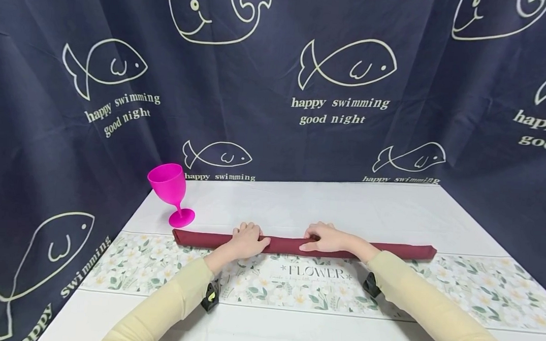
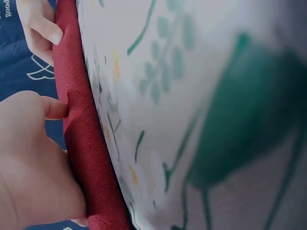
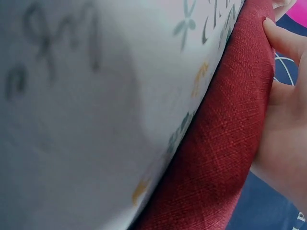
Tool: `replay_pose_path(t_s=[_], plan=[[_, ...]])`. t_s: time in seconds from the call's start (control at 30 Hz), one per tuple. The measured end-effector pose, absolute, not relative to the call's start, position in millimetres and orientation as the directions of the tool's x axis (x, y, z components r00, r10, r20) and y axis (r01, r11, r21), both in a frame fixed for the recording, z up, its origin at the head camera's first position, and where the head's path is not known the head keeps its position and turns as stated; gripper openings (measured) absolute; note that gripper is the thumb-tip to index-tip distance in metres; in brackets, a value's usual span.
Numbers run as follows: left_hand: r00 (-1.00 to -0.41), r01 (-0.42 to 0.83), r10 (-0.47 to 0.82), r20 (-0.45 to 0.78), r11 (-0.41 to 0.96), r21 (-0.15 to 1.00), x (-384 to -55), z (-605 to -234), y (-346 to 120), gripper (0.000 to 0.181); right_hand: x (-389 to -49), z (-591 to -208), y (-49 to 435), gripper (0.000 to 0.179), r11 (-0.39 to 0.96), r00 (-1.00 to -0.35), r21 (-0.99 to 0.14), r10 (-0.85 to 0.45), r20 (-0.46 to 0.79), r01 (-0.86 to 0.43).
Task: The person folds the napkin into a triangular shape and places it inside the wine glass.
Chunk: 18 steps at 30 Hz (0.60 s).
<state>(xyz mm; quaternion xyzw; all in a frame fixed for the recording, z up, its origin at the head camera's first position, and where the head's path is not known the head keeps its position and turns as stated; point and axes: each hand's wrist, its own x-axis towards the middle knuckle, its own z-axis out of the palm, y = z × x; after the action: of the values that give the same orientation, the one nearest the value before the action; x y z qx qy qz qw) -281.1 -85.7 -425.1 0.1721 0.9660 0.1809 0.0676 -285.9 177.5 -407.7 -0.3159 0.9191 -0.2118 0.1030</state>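
A dark red cloth (image 1: 285, 246), rolled into a long narrow strip, lies across the table from left to right. Left of its middle, my left hand (image 1: 248, 240) grips the roll, fingers bent over the far side and thumb on the near side. My right hand (image 1: 328, 238) holds it a short way to the right, with the thumb along the near face. The woven red fabric (image 3: 225, 120) fills much of the right wrist view. In the left wrist view, the left thumb presses against the roll (image 2: 86, 139), with the other hand beyond.
A bright pink goblet (image 1: 169, 186) stands upright at the back left, close behind the roll's left end. Under the roll runs a floral printed band (image 1: 150, 267) on the white table (image 1: 321, 208). A dark blue curtain with fish drawings (image 1: 276, 89) hangs behind and at both sides.
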Motion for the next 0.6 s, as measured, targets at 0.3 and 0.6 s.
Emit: replay_pose_path(t_s=[0.3, 0.6], plan=[[-0.885, 0.267, 0.427, -0.187, 0.792, 0.550, -290, -403, -99, 0.024, -287, -398, 176, 0.027, 0.672, -0.787, -0.586, -0.610, -0.091, -0.452], [-0.874, 0.300, 0.485, -0.021, 0.574, 0.762, -297, -394, -104, 0.019, -286, -382, 178, 0.032, 0.658, -0.798, -0.717, -0.549, -0.248, -0.230]])
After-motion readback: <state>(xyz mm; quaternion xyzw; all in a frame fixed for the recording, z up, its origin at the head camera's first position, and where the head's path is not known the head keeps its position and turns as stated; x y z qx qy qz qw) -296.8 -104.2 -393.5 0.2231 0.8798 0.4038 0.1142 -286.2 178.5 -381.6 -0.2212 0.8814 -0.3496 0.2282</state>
